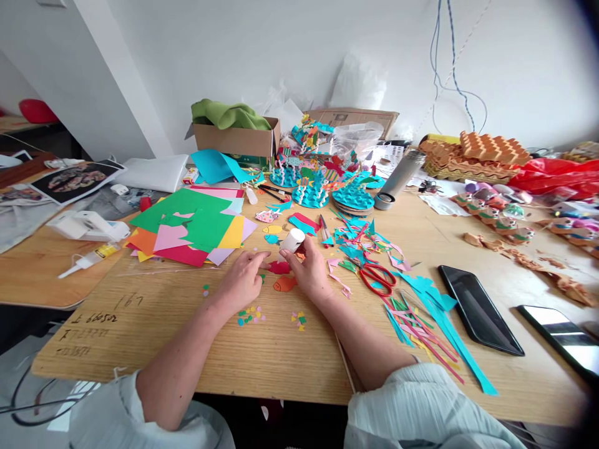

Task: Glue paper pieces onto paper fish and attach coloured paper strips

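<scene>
My right hand is closed around a white glue stick, its tip pointing down at a small red paper shape on the wooden table. My left hand lies beside it with a fingertip pressing the left edge of the red shape, the other fingers curled. An orange paper fish lies just below, between my two hands. Small confetti bits are scattered in front of my wrists.
A fan of coloured paper sheets lies to the left, red scissors and paper strips to the right. Two phones lie far right. Teal craft plates, a cardboard box and a metal flask stand behind.
</scene>
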`<state>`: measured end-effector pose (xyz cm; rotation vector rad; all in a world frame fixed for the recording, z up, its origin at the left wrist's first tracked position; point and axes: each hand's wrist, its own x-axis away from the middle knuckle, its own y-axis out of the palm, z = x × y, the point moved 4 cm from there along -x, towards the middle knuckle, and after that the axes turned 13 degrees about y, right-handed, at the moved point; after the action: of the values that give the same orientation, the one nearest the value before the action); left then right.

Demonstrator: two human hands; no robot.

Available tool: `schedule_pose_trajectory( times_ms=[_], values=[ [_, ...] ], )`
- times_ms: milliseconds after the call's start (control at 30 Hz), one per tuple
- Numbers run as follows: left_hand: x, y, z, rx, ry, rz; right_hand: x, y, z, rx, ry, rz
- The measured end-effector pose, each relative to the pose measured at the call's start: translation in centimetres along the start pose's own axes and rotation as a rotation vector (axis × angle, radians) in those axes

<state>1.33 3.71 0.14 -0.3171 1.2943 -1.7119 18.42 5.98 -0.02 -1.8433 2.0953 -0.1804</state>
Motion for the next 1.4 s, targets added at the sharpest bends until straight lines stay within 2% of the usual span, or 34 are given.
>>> schedule_pose_trajectory(
  times_ms=[600, 767, 1167, 1400],
  values=[
    [0.06, 0.03, 0.0, -0.014, -0.015, -0.003, -0.02, 0.05, 0.0, -0.005, -0.001, -0.016],
    [0.08, -0.06, 0.16, -0.005, -0.008, -0.011, -0.14, -0.06, 0.23, -0.012, 0.021, 0.027],
    [0.04, 0.02, 0.02, -0.012, -0.006, -0.01, -0.76, -0.02, 0.94, -0.166, 0.103, 0.027],
    [0.09, 0.06, -0.01, -0.001, -0.003, -0.006, -0.39, -0.09, 0.39, -0.134, 0.057, 0.025]
  ],
)
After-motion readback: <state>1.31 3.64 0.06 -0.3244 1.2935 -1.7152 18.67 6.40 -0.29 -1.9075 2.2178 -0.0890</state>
